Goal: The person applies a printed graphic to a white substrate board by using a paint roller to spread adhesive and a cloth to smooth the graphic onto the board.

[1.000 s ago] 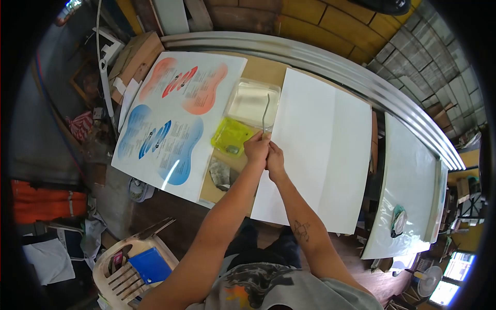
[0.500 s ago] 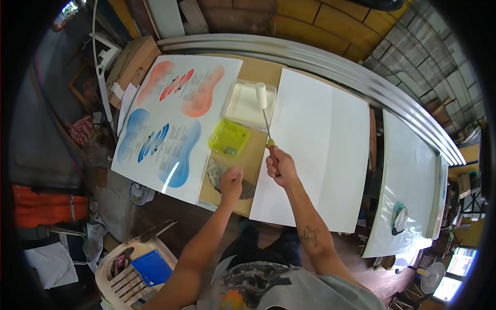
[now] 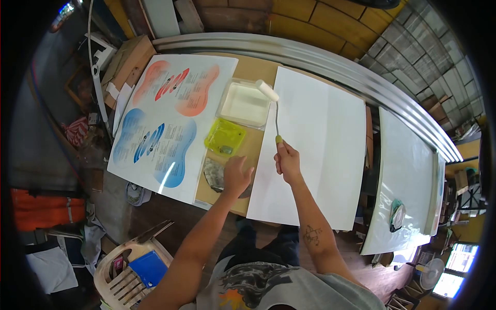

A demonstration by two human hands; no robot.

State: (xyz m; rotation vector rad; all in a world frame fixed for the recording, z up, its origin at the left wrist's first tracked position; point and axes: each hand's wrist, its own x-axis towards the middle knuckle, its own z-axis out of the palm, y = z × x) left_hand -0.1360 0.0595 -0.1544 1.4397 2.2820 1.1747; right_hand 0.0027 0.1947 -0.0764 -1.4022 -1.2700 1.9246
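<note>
White roller (image 3: 267, 90), clamped in the right hand (image 3: 288, 162), hangs by the tray (image 3: 263, 125) edge — left hand (image 3: 237, 176) spread open, apparently above cardboard (image 3: 254, 145).

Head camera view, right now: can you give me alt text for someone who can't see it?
A person's right hand holds a roller, its white head appearing over the far right corner of a clear tray, beside a blank white sheet. The open left hand is near a yellow-green container; a red-and-blue printed sheet lies at left.
</note>
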